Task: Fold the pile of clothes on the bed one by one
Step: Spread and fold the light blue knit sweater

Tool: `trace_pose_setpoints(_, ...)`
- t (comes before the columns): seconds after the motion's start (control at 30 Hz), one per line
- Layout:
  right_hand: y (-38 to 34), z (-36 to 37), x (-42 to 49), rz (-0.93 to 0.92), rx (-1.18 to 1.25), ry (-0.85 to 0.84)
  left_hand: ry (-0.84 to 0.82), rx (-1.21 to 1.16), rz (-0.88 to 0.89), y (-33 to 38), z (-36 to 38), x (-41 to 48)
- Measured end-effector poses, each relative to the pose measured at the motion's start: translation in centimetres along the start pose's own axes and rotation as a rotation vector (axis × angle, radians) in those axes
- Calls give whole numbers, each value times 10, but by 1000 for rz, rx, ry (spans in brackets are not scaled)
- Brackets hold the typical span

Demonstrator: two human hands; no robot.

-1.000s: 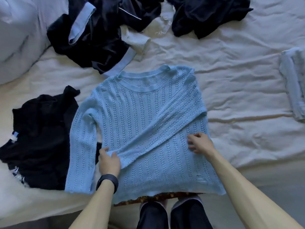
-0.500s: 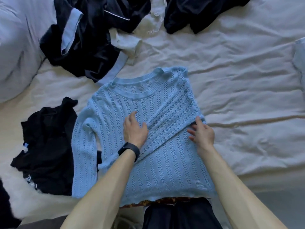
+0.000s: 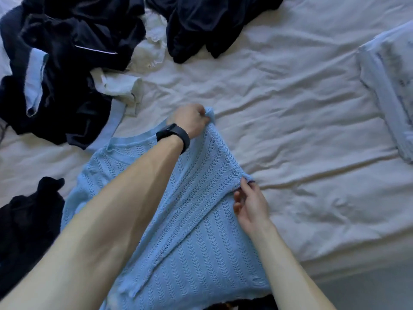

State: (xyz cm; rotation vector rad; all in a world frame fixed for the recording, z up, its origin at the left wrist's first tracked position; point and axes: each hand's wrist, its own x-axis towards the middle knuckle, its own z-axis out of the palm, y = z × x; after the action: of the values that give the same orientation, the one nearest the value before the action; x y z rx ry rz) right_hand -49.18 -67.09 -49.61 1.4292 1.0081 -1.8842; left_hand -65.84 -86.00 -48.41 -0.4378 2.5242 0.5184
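A light blue knit sweater [image 3: 196, 231] lies flat on the white bed sheet [image 3: 290, 130], its right sleeve folded across the body. My left hand [image 3: 192, 120], a black watch on its wrist, reaches over the sweater and grips its far right shoulder corner. My right hand [image 3: 250, 202] pinches the sweater's right edge at the sleeve fold with thumb and fingertips. My left forearm hides much of the sweater's left side.
A heap of dark clothes with pale blue trim [image 3: 62, 70] and a white garment [image 3: 125, 86] lie at the far left. Another dark garment [image 3: 205, 25] sits at the top middle, a black one [image 3: 29, 220] at the left. Folded pale blue cloth [image 3: 388, 86] rests at the right edge.
My left hand moved from the sweater's middle up to its far right shoulder corner and took hold of it. My right hand stayed at the right edge. The camera moved closer.
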Motion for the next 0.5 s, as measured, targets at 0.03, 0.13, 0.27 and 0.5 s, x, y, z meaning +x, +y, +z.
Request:
trace_pose_setpoints(0.03, 5, -2, 1, -26, -47, -8, 50, 160, 45, 3, -1, 1)
trace_pose_setpoints(0.13, 9, -2, -1, -37, -111, 0, 169, 394, 140, 16, -2, -1)
trace_pose_setpoints(0.27, -11, 10, 2, 117, 42, 95, 101, 148, 15, 20, 4, 7)
trace_pose_setpoints(0.5, -7, 12, 5, 89, 209, 80, 39, -340, -14, 14, 13, 16)
